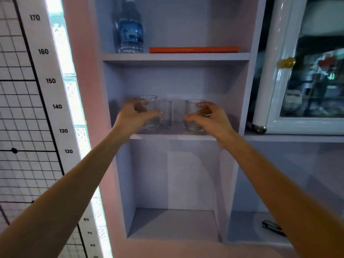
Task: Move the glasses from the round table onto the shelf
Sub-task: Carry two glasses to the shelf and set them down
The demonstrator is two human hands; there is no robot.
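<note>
Three clear glasses are on the middle board of the lilac shelf (173, 137). My left hand (134, 116) curls its fingers and thumb round the left glass (151, 101), which rests near the board's front edge. My right hand (210, 118) holds the right glass (191, 108) between thumb and fingers, its base on the board. A narrower third glass (166, 114) stands free between them, a little further back. The round table is out of view.
On the board above stand a water bottle (130, 32) and a flat orange object (193, 49). A white glass-door cabinet (307, 71) is at the right, a height chart (42, 53) at the left. A dark object (271, 227) lies in the lower right compartment.
</note>
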